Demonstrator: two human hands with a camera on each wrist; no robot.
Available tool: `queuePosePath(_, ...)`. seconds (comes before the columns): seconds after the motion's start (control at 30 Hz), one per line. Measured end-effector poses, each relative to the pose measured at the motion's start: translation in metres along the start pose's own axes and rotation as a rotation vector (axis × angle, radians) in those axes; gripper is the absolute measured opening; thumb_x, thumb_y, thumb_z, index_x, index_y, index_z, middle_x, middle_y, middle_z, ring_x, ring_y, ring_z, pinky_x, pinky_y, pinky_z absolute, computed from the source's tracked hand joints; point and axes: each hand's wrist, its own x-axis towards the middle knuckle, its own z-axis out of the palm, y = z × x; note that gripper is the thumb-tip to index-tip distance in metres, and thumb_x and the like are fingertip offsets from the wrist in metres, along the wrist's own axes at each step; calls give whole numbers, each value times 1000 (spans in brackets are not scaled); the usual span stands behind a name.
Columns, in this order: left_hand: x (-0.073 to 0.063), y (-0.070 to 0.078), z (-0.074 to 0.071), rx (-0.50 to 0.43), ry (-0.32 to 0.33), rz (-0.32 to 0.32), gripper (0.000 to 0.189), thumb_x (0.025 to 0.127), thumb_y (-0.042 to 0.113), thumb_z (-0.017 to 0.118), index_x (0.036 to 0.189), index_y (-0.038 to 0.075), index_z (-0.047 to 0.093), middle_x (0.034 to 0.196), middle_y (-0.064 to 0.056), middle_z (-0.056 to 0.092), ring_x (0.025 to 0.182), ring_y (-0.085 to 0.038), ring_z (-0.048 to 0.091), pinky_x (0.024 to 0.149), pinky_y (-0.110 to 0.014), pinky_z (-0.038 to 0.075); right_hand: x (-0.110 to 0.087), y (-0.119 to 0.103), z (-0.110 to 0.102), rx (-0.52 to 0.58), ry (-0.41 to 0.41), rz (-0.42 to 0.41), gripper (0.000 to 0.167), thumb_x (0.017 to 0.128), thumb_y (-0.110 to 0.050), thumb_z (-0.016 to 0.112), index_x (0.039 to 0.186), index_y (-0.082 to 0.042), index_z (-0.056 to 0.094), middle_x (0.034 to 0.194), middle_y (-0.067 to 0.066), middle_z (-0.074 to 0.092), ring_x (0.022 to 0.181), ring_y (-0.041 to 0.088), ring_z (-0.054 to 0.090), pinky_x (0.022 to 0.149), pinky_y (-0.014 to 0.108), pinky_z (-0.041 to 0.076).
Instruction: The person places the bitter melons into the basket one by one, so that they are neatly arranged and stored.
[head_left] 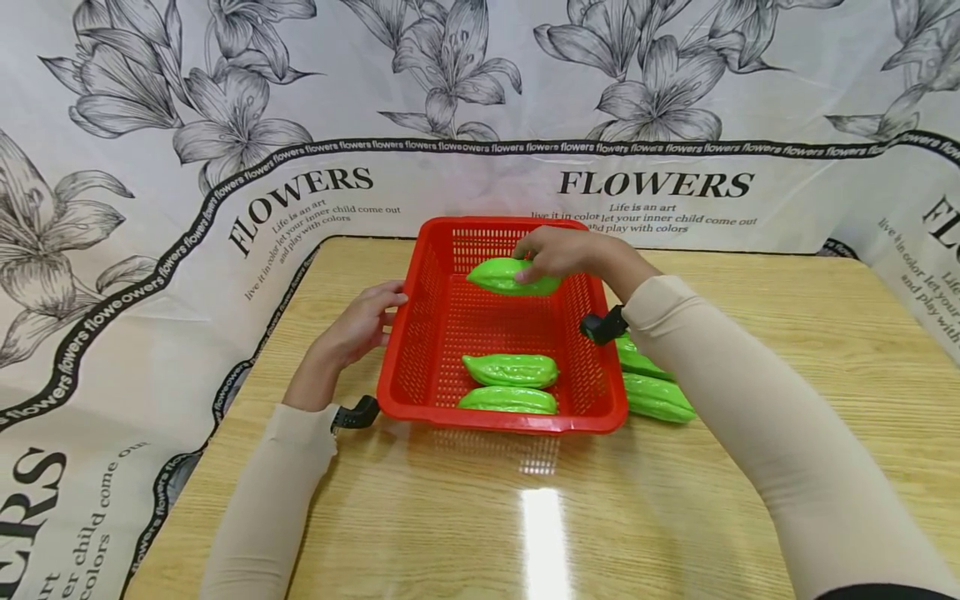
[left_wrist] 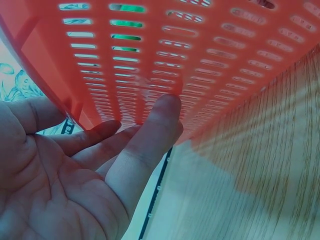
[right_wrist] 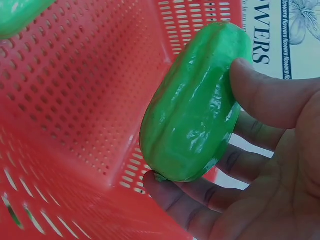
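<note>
My right hand [head_left: 558, 252] grips a glossy green bitter melon [head_left: 517, 277] over the far part of a red plastic basket [head_left: 442, 421]. In the right wrist view, the thumb lies on one side of this ridged bitter melon [right_wrist: 195, 110] and the fingers are on its other side and end. Against the basket's left outer wall, my left hand [head_left: 367, 321] rests with extended fingers; its fingertips touch the slotted wall [left_wrist: 150, 55] in the left wrist view. Two more bitter melons, one [head_left: 512, 370] behind the other [head_left: 510, 400], lie at the basket's near end.
Outside the basket on the right, more bitter melons [head_left: 658, 397] lie on the wooden table [head_left: 420, 517], partly hidden by my right arm. A white flower-print cloth [head_left: 480, 179] stands behind the table and runs along its left side. Wrist cameras [head_left: 356, 412] sit close to the basket.
</note>
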Motion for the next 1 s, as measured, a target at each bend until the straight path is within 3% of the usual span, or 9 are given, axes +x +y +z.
queuePosePath(0.33,0,1,0,1,6,3,45,108,18,35,147,-2,41,126,-23,54,96,-24,69,73,-38,63,10,3,16,-25,-41,-3,32,99,-12,63,126,5,64,116,16,60,105,28,52,86,35,48)
queuePosePath(0.5,-1,0,0,3,1,6,45,108,18,36,147,-2,42,126,-24,53,97,-24,69,74,-38,63,12,2,24,-45,-90,24,39,100,-16,62,132,5,60,127,18,56,111,31,52,89,38,51)
queuePosePath(0.73,-1,0,0,6,5,-1,44,108,19,36,146,-2,42,125,-23,53,97,-25,69,75,-39,63,13,4,35,-40,-148,96,49,100,-20,63,142,3,52,144,19,45,123,34,47,98,43,50)
queuePosePath(1.0,-1,0,-1,11,1,3,44,108,19,36,146,-2,42,126,-24,53,98,-26,69,75,-39,63,15,5,44,23,-236,196,55,100,-23,63,147,-1,47,147,18,42,122,33,53,90,46,58)
